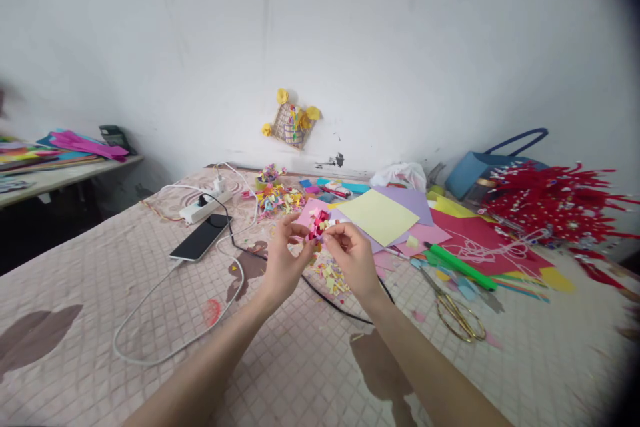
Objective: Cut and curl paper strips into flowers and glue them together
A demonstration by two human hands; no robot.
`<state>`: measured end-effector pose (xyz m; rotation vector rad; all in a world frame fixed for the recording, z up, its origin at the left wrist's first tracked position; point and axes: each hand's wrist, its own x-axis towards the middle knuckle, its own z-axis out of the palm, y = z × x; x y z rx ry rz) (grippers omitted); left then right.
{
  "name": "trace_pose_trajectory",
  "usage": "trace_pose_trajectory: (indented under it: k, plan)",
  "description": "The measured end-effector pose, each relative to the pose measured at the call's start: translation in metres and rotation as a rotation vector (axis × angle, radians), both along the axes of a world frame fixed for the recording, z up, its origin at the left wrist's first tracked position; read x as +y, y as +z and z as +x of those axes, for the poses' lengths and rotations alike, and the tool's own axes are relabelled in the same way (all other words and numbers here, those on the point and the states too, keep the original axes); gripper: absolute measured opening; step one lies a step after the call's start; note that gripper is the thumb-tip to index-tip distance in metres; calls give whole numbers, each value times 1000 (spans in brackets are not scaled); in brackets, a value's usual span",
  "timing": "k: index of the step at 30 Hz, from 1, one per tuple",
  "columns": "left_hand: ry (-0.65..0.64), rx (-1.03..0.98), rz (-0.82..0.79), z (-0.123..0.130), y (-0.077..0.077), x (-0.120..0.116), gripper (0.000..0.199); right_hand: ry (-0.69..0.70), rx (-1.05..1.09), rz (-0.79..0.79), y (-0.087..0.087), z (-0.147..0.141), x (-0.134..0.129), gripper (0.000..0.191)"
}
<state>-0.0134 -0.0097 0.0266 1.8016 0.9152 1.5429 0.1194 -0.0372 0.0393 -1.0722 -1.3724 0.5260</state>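
Note:
Above the middle of the table I hold a small bunch of pink, red and pale yellow paper pieces [319,221] between both hands. My left hand [286,255] grips it from the left, thumb and fingers closed around its lower part. From the right, the thumb and forefinger of my right hand [353,253] pinch at its edge; the exact piece between them is too small to make out. Below and behind my hands lie yellow and pink paper scraps [333,277]. A larger heap of coloured paper bits [280,200] sits farther back, beside a small pot of paper flowers [270,175].
Left are a phone [201,237], a white power strip [206,205] and looping cables. Coloured sheets [383,217], a green marker [463,267], gold-handled scissors [457,313] and white string [500,250] lie right. Behind them stand red fuzzy stems [555,203] and a blue bag [470,170].

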Motion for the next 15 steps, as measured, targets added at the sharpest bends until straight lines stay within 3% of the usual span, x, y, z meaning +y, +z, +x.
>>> trace_pose_trajectory:
  k: [7, 15]
  plan:
    - [-29, -45, -59, -2, 0, 4, 44, 54, 233, -41, -1, 1, -2, 13]
    - [-64, -92, -104, -4, -8, 10, 45, 311, 712, 16, 12, 15, -5, 14]
